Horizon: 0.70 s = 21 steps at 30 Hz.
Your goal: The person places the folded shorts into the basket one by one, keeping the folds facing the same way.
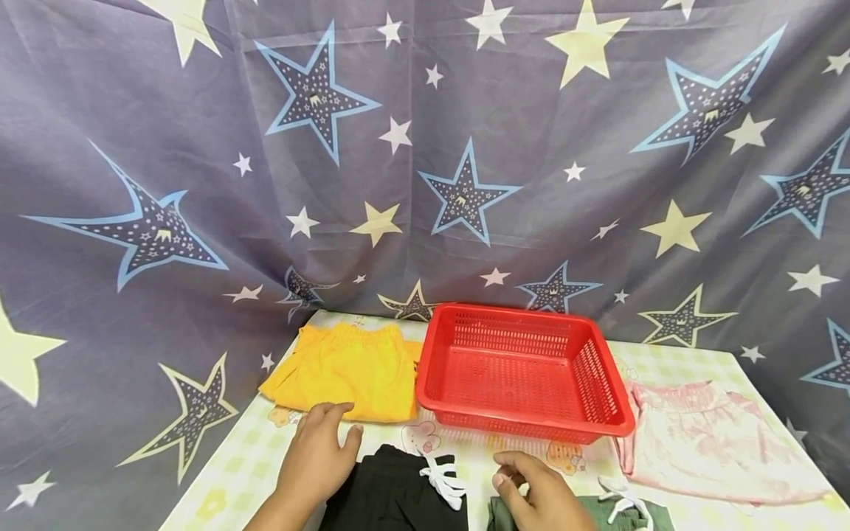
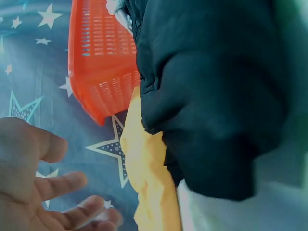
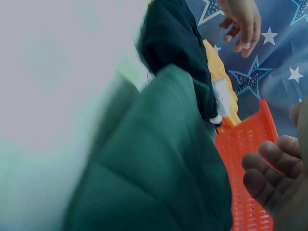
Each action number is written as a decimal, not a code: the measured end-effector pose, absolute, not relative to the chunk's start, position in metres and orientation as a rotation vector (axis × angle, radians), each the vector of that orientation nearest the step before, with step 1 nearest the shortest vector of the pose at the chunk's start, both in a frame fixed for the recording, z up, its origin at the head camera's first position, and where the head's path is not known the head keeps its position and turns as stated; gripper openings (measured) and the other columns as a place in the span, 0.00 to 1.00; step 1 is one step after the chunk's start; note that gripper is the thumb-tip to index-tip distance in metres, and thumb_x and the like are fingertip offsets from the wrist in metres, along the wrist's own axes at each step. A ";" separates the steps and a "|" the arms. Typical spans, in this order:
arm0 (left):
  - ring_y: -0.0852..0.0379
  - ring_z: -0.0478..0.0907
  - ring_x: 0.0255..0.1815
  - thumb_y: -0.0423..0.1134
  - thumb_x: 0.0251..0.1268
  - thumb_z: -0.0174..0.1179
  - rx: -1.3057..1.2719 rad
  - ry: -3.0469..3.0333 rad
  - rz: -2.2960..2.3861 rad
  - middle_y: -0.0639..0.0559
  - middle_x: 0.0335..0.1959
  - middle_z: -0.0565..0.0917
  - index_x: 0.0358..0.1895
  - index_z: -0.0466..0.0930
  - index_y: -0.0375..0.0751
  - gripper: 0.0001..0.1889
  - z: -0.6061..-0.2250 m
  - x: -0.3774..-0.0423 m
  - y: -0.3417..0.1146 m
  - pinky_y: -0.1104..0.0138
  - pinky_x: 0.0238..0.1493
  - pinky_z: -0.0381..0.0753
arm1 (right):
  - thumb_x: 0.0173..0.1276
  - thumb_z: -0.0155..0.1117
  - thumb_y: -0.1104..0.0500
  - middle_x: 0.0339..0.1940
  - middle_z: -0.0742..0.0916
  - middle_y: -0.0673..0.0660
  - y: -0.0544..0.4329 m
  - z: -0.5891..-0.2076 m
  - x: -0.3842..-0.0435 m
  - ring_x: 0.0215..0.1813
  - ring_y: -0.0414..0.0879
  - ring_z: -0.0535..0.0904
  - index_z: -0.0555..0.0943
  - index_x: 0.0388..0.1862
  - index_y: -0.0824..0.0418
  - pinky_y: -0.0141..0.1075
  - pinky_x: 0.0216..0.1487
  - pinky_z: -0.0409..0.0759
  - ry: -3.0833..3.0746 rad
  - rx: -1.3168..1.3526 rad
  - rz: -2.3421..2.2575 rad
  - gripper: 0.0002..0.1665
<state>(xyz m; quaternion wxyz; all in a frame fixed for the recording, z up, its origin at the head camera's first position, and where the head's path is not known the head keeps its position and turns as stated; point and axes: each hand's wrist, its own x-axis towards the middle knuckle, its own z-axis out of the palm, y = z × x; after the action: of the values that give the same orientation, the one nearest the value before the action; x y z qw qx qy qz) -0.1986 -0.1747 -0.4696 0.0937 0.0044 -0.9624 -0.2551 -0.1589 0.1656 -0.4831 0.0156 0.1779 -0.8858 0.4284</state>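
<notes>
My left hand [image 1: 321,459] hovers with loosely spread fingers above the left edge of the black shorts [image 1: 398,490], which have a white drawstring. In the left wrist view that hand holds nothing. Over the left part of the green garment [image 1: 600,509] is my right hand [image 1: 541,493], its fingers loosely bent with nothing between them; a white drawstring shows on this garment too. Yellow shorts [image 1: 352,372] lie folded behind the left hand. A red plastic basket [image 1: 524,426] stands at the back middle, with no garment inside.
Pink and white shorts [image 1: 710,442] lie at the right of the table, beside the basket. A pale checked cloth [image 1: 229,472] covers the table. Directly behind it hangs a grey curtain [image 1: 465,110] with stars.
</notes>
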 end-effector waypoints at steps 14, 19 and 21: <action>0.39 0.83 0.43 0.50 0.68 0.63 0.151 -3.159 -0.694 0.42 0.39 0.85 0.48 0.82 0.33 0.21 -0.485 -0.182 -0.183 0.42 0.44 0.79 | 0.71 0.64 0.60 0.27 0.83 0.46 0.142 -0.506 -0.155 0.25 0.38 0.76 0.83 0.49 0.68 0.35 0.27 0.74 -2.837 0.421 1.729 0.14; 0.40 0.83 0.38 0.53 0.69 0.62 0.154 -3.220 -0.694 0.41 0.36 0.84 0.42 0.81 0.32 0.22 -0.488 -0.178 -0.185 0.42 0.39 0.79 | 0.67 0.64 0.61 0.25 0.85 0.51 0.135 -0.509 -0.157 0.28 0.43 0.80 0.82 0.42 0.71 0.39 0.30 0.79 -2.914 0.335 1.809 0.13; 0.41 0.83 0.37 0.53 0.69 0.62 0.158 -3.223 -0.695 0.41 0.35 0.84 0.40 0.81 0.32 0.22 -0.489 -0.176 -0.186 0.43 0.38 0.79 | 0.67 0.64 0.60 0.25 0.86 0.52 0.134 -0.510 -0.158 0.29 0.44 0.81 0.82 0.39 0.71 0.41 0.31 0.80 -2.951 0.306 1.834 0.13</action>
<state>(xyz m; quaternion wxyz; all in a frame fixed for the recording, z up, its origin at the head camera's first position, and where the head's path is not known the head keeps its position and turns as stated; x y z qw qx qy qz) -0.1762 -0.1858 -0.4893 -0.0794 0.0478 -0.9733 -0.2099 -0.1578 0.1337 -0.5102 -0.1724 0.0865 -0.8334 0.5178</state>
